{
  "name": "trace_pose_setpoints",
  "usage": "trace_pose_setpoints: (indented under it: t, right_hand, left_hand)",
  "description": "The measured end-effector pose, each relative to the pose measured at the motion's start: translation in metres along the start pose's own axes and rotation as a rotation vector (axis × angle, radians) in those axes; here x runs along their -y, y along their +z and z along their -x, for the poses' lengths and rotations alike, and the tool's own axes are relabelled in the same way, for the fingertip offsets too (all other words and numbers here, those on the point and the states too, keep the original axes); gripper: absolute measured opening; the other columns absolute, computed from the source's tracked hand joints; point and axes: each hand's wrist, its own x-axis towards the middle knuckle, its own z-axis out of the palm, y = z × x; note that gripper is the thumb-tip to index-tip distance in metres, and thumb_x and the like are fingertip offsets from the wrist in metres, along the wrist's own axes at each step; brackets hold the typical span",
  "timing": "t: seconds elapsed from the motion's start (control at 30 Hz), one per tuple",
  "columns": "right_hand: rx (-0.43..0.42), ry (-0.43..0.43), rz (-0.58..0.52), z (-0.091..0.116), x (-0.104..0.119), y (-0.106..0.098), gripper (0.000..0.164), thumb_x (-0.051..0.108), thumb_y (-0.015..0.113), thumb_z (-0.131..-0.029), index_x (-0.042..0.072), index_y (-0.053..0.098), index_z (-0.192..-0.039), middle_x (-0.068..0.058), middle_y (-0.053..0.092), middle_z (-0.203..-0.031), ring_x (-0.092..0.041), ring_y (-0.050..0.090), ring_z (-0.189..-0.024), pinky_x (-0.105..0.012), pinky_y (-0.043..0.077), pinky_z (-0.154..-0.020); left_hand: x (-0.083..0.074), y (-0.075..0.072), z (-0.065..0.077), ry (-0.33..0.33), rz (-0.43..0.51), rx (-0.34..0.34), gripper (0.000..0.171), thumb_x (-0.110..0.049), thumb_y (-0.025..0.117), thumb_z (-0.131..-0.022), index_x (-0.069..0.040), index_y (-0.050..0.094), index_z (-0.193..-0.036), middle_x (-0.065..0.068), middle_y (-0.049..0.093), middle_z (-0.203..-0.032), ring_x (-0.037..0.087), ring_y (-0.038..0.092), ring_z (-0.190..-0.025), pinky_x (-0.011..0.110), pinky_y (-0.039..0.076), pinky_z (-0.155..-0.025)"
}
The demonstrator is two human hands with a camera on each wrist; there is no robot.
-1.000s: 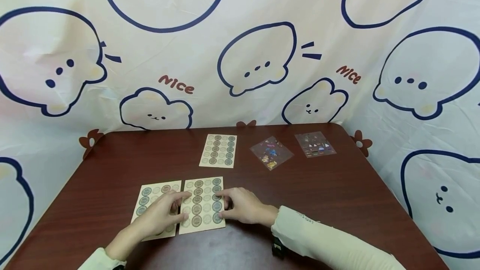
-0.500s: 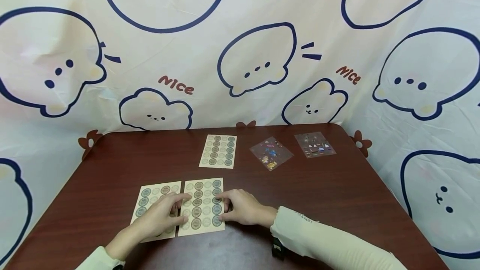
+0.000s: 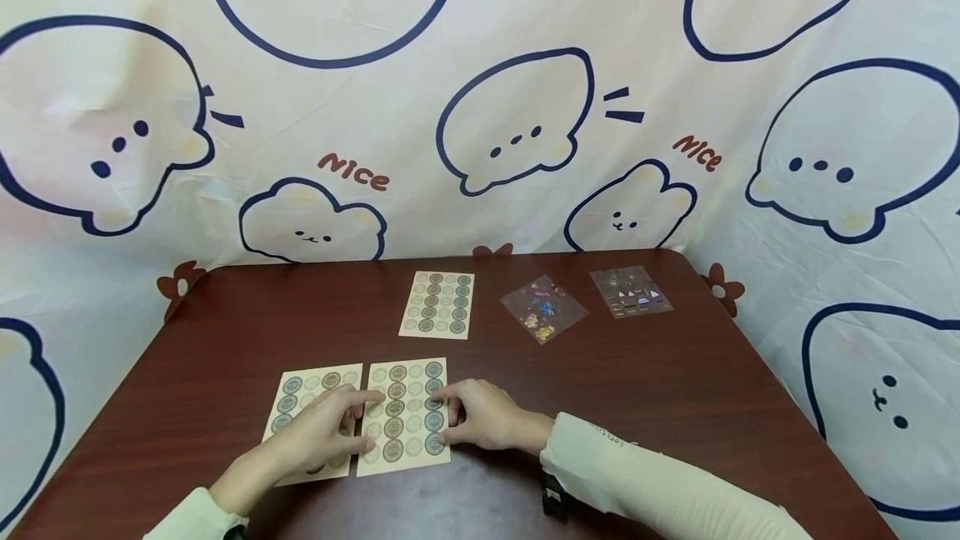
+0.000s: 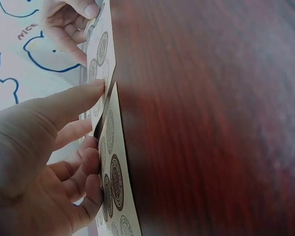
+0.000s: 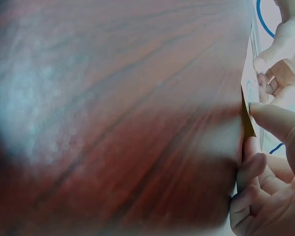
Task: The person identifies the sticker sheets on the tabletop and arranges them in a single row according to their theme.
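Observation:
Two cream sticker sheets with rows of round printed seals lie side by side before me in the head view. My left hand (image 3: 321,432) holds the left edge of the right-hand sticker sheet (image 3: 405,415) between thumb and index finger. Its other fingers curl over the left-hand sticker sheet (image 3: 290,386), partly covering it. My right hand (image 3: 483,415) pinches the same right-hand sheet at its right edge, thumb on top. In the right wrist view, a corner of this sheet (image 5: 248,120) is raised, showing its darker underside, with curled fingers below.
A third sticker sheet (image 3: 437,305) lies farther back on the brown table (image 3: 637,390). To its right are a clear sheet with colourful stickers (image 3: 543,308) and another clear sheet with small shapes (image 3: 630,292). A printed cloth (image 3: 405,123) hangs behind the table.
The right-hand sticker sheet has shifted very slightly toward me between my fingers. Both hands stay almost where they were.

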Motion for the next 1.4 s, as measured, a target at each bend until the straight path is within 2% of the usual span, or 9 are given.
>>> trace_pose_setpoints:
  t: [0.4,0.63,1.4]
  right_hand:
    - [0.024,-0.008,-0.034,-0.0026,-0.0031,-0.0007,0.054,0.023,0.085,-0.082,0.014,0.068,-0.132,0.016,0.058,-0.071,0.004,0.046,-0.058,-0.015,0.038,-0.057]
    - [0.024,-0.030,-0.071,-0.0040,-0.0042,-0.0033,0.054,0.018,0.086,-0.080,0.010,0.068,-0.131,0.012,0.057,-0.069,0.002,0.046,-0.056,-0.015,0.037,-0.056]
    - [0.014,-0.035,-0.062,-0.0046,-0.0046,-0.0011,0.053,0.018,0.087,-0.079,0.010,0.068,-0.128,0.012,0.055,-0.068,0.002,0.045,-0.057,-0.015,0.039,-0.059]
  left_hand:
    - [0.0003,0.0004,0.0005,-0.015,-0.008,0.006,0.056,-0.021,0.086,-0.079,-0.004,0.067,-0.129,-0.004,0.052,-0.089,0.002,0.043,-0.073,0.021,0.038,-0.063]
    - [-0.0021,0.0004,0.0003,-0.012,0.002,0.010,0.057,-0.020,0.086,-0.078,-0.003,0.066,-0.129,-0.002,0.053,-0.089,0.002,0.044,-0.071,0.021,0.038,-0.062]
    - [0.0000,0.0004,0.0010,-0.022,0.008,0.012,0.058,-0.021,0.086,-0.077,-0.004,0.065,-0.129,-0.003,0.054,-0.090,0.002,0.044,-0.073,0.021,0.039,-0.064]
